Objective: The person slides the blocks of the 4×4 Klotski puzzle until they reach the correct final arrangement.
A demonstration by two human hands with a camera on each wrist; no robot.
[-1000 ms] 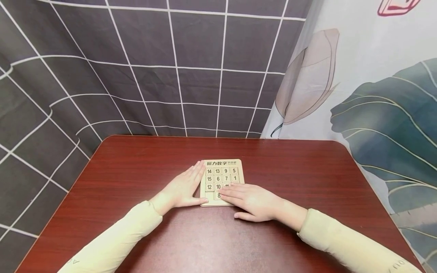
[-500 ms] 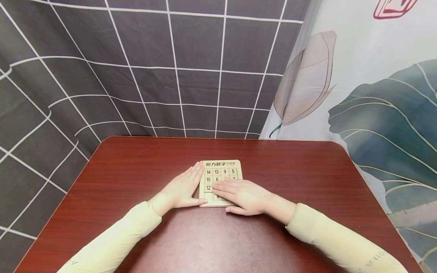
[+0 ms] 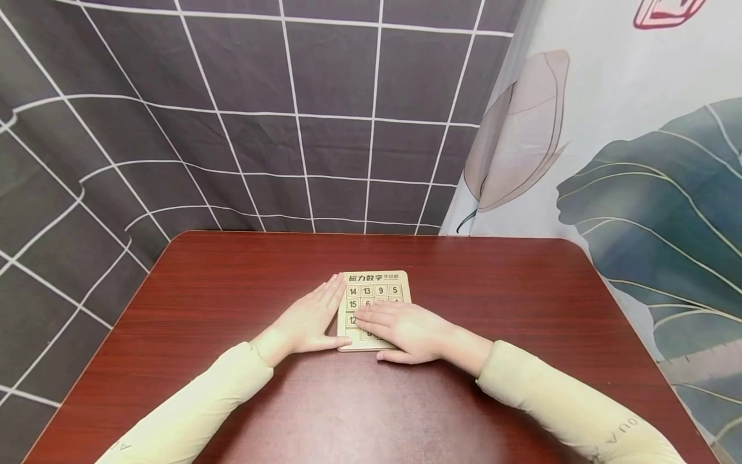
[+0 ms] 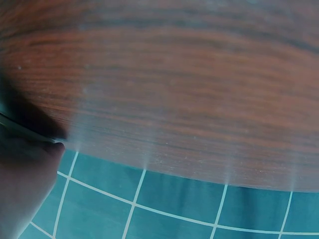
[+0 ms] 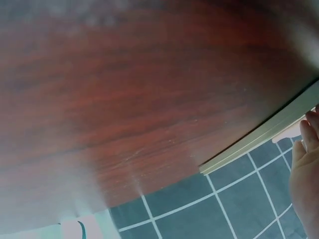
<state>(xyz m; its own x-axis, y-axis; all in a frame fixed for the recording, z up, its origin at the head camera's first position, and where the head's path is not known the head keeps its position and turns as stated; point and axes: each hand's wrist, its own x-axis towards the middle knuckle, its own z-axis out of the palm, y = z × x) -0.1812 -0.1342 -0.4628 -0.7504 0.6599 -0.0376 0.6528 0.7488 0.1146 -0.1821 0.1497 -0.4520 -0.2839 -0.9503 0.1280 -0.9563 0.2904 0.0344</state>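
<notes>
A pale wooden number sliding puzzle [image 3: 375, 278] lies flat on the table, its tiles in rows under a printed heading. My left hand [image 3: 307, 322] rests along its left edge, fingers straight, with the thumb on the lower left corner. Across the middle and lower right tiles lie the straight fingers of my right hand [image 3: 411, 332], hiding several numbers. Its thumb sits at the front edge. The tile marked 12 [image 3: 351, 320] is by the right fingertips, just above a vacant slot. In the right wrist view, the puzzle's side edge [image 5: 259, 137] shows beside my fingers.
The reddish-brown wooden table [image 3: 243, 270] extends around the puzzle. Behind it hangs a dark grey curtain [image 3: 336, 148] with white grid lines. A white curtain [image 3: 522, 193] with large printed leaves hangs at the right.
My right hand has moved left and slightly away from me over the tiles, covering more of them. Tile 12 has slid slightly down from tile 15. My left hand has stayed in place.
</notes>
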